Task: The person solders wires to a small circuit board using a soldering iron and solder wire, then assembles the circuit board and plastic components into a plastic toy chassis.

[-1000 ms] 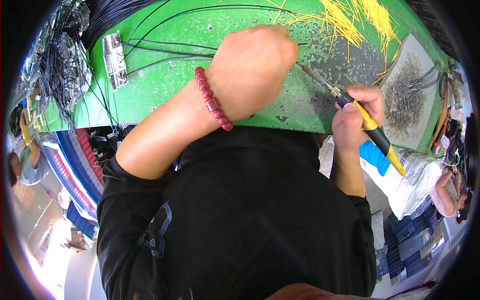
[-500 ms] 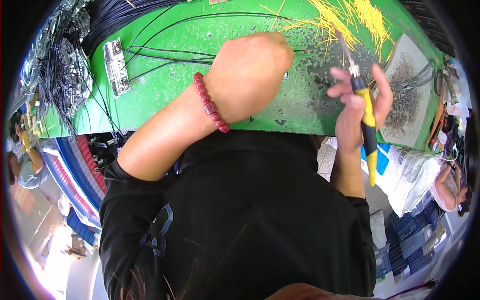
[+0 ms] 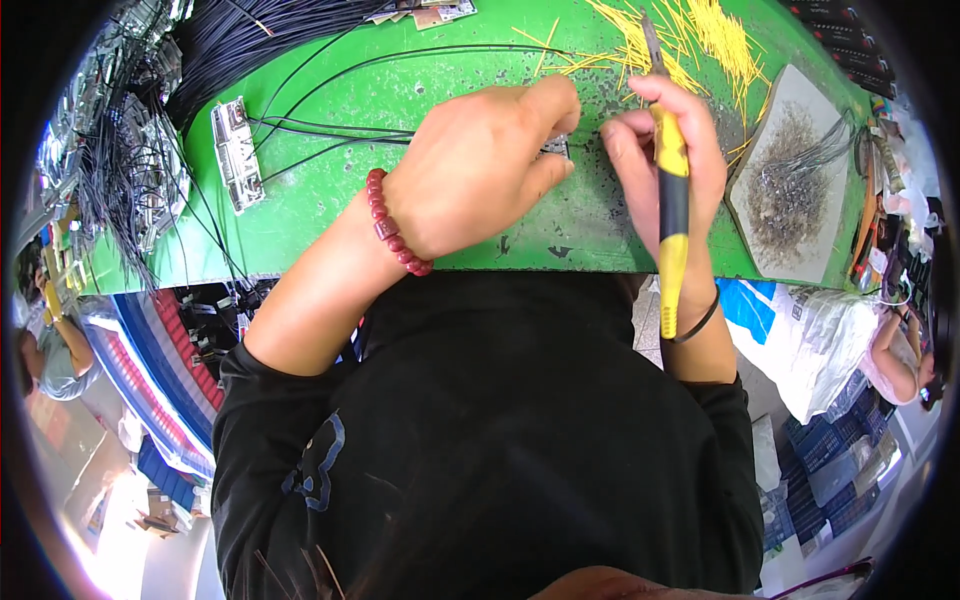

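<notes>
My left hand (image 3: 480,170), with a red bead bracelet (image 3: 382,222) on its wrist, is bent over the green table with thumb and forefinger drawn together. A small silvery piece (image 3: 556,147) shows between their tips; the fingers hide most of it. Thin black cables (image 3: 340,130) run from a metal-cased part (image 3: 236,155) on the left to beneath this hand. In my right hand (image 3: 702,150) is a yellow and black soldering iron (image 3: 674,200), held like a pen. Its metal tip points away from me, toward the yellow sticks.
Thin yellow sticks (image 3: 728,45) lie scattered at the far right. A grey slab (image 3: 745,205) bears dark crumbs and fine wire strands. Bundled black cables (image 3: 225,60) and more metal-cased parts (image 3: 110,150) crowd the left side. Other people are at both outer edges.
My right hand has moved left, closer to my left hand, and its fingers have closed round the soldering iron. The left hand's thumb and forefinger now show at its right side.
</notes>
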A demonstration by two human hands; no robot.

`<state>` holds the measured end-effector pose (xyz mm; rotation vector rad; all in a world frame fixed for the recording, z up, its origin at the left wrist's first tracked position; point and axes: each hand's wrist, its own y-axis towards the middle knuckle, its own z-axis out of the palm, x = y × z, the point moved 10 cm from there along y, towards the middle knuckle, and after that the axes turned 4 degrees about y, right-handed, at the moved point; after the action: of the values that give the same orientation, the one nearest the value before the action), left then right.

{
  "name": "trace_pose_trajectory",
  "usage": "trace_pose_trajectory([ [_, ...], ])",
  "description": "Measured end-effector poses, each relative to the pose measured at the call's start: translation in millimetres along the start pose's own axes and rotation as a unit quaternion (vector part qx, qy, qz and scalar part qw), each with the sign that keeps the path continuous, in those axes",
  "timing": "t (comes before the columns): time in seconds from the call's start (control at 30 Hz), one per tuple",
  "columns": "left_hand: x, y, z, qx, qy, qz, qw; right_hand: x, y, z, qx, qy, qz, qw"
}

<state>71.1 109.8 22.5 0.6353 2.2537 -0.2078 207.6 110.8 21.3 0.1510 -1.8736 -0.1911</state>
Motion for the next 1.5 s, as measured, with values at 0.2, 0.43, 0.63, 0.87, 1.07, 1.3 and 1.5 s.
trace_pose_trajectory([
  [0.2,3.2,-1.2,-4.5,-0.040,0.004,-0.022,0.999,5.4,-14.9,12.7,0.007,0.021,-0.057,0.998],
  [0.43,1.8,-3.7,-5.8,-0.061,0.009,-0.034,0.998,-2.0,-24.2,3.1,-0.001,0.079,-0.050,0.996],
  [0.63,3.4,-4.5,-6.4,-0.064,0.009,-0.043,0.997,10.2,-24.5,4.2,0.004,0.033,-0.104,0.994],
  [0.87,2.0,-5.6,-6.0,-0.066,0.011,-0.031,0.997,7.4,-22.0,4.3,0.003,0.085,-0.063,0.994],
  [1.07,0.9,-7.5,-7.1,-0.081,0.019,-0.029,0.996,3.5,-14.5,11.7,0.030,0.061,-0.024,0.997],
  [1.3,6.7,-8.7,-7.3,-0.076,-0.001,-0.049,0.996,-4.0,-11.9,19.3,0.045,0.101,-0.005,0.994],
  [1.5,16.6,-8.0,-5.4,-0.057,-0.047,-0.094,0.993,-0.2,-17.4,3.5,-0.002,0.086,-0.037,0.996],
])
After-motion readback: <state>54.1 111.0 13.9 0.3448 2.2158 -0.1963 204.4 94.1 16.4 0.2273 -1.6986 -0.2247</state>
